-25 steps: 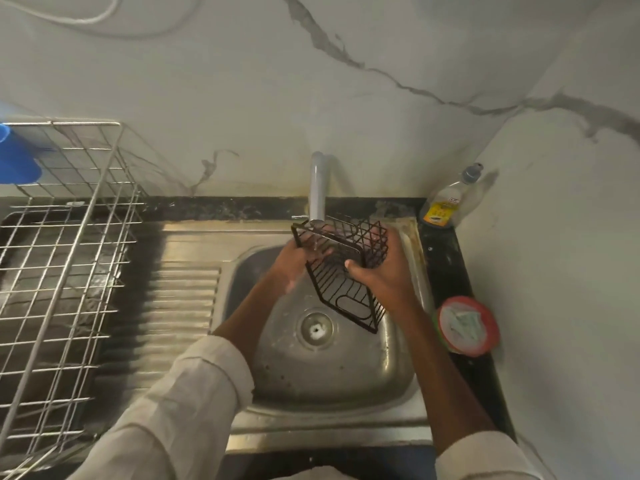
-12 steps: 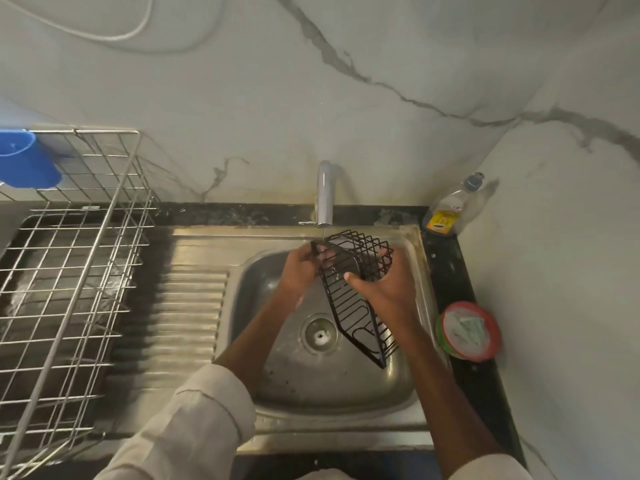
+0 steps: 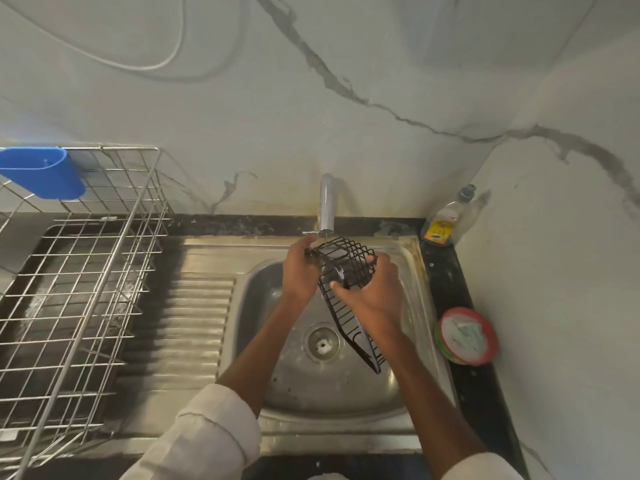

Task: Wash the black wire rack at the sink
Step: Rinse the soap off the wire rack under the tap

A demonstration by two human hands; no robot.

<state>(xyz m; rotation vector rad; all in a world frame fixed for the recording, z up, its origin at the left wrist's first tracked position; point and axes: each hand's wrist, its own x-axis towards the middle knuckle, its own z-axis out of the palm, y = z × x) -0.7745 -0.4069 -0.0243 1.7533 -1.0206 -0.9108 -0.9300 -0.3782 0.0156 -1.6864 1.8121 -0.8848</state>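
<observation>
I hold the black wire rack [image 3: 349, 261] tilted over the steel sink [image 3: 346, 403], its top end just under the grey tap [image 3: 327, 206]. A thin stream of water falls from the tap onto the rack's top. My left hand [image 3: 299, 271] grips the rack's upper left corner. My right hand [image 3: 372, 294] is wrapped around its middle from the right. The rack's lower end [image 3: 367, 351] points down towards the drain [image 3: 322, 344].
A steel wire dish rack [image 3: 79, 282] with a blue plastic cup [image 3: 41, 173] stands on the left. A ribbed draining board [image 3: 194, 323] lies between it and the basin. A dish soap bottle [image 3: 446, 220] and a red-rimmed tub [image 3: 465, 336] sit on the black counter at the right.
The rack has turned more edge-on and steeper under the tap. My left hand slid up to its top corner, and my right hand shifted onto its middle.
</observation>
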